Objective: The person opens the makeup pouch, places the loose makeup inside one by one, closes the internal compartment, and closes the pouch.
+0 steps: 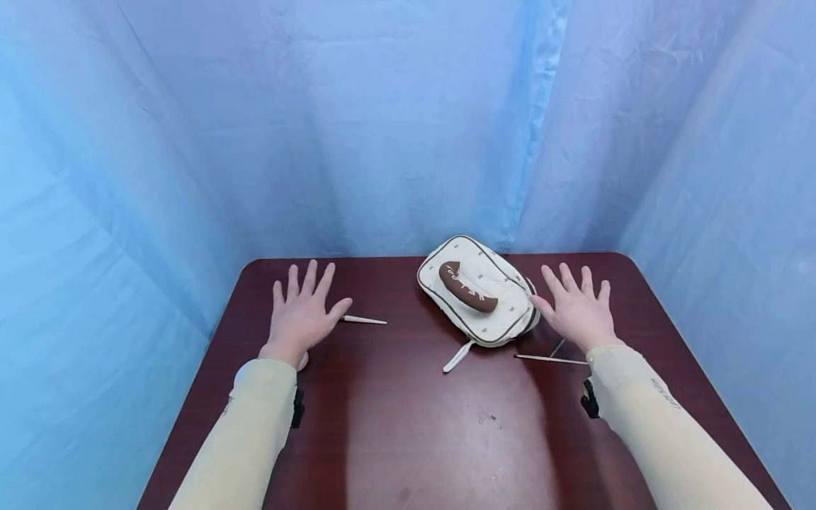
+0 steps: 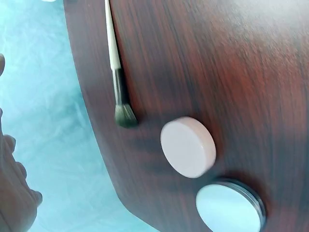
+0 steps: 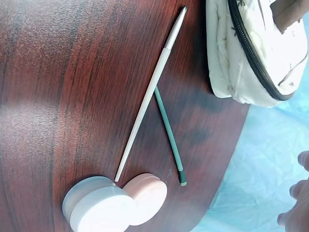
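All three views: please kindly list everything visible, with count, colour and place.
Smooth wooden table: 1, red-brown, centre
Fabric curtain: count unclear, blue, around table
Soft zip pouch: 1, white with brown handle, far edge
Makeup brush: 1, pale-handled, dark-tipped, left
Slim rod: 1, cream, right
Slim stick: 1, green, meeting cream rod
Round tubs: 4, two pink, two white-topped, paired each side
Wrist devices: 2, black, both wrists
Cloth sleeves: 2, cream, both arms
Left hand: 1, bare, left
Right hand: 1, bare, right

We see the left grip (image 2: 17, 193) at the lower left edge, against blue cloth (image 2: 63, 121). On the dark counter (image 2: 241, 106) lie a brush (image 2: 116, 67), upper left, a pink round case (image 2: 187, 147) near centre and, just beside it, a white-topped case (image 2: 228, 209), lower right.
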### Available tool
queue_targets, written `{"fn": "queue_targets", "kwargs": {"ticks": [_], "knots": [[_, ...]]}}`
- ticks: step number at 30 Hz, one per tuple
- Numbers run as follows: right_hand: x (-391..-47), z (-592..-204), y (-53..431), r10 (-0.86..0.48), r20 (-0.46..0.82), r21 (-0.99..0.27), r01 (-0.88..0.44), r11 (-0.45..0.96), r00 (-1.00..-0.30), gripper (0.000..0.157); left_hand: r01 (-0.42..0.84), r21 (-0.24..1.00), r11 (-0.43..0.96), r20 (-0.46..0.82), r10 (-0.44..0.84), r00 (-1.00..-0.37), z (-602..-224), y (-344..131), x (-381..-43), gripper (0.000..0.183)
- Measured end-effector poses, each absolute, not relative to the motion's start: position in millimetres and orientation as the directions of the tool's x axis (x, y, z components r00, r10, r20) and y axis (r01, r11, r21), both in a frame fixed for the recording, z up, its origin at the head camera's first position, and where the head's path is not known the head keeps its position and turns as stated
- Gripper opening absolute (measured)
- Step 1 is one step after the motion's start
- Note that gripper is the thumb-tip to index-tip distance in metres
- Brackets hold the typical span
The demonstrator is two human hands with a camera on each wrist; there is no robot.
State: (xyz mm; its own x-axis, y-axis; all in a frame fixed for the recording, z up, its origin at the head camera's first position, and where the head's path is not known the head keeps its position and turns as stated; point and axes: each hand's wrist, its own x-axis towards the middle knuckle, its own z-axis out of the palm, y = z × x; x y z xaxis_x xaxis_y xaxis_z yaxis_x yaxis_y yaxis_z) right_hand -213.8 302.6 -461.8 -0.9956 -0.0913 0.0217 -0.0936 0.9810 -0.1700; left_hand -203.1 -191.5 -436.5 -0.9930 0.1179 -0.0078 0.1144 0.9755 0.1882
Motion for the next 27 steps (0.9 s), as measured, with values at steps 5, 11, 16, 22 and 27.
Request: {"fn": "queue_targets", "kwargs": {"ticks": [5,11,16,22,27], "knots": [[-212,-460,300,-0.103,0.025,-0.177,-0.105,0.979,-0.994,0.078,0.205,0.169,0.964,0.003,0.207,-0.978,-434,-172,-207,0.083],[-210,-463,295,-0.137,0.038,-0.173,-0.142,0.975,-0.990,0.077,0.296,0.127,0.947,-0.005,0.299,-0.954,-439,-148,-213,0.081],[-206,-469,290,-0.180,0.072,-0.143,-0.189,0.971,-0.981,0.075,0.352,0.143,0.925,-0.007,0.356,-0.934,-445,-128,-212,0.079],[-198,-474,283,-0.233,0.071,-0.123,-0.240,0.963,-0.970,0.073,0.421,0.145,0.895,-0.002,0.426,-0.905,-455,-105,-210,0.077],[-193,-474,273,-0.292,0.094,-0.114,-0.301,0.947,-0.952,0.073,0.461,0.138,0.877,-0.024,0.468,-0.883,-466,-90,-210,0.074]]}}
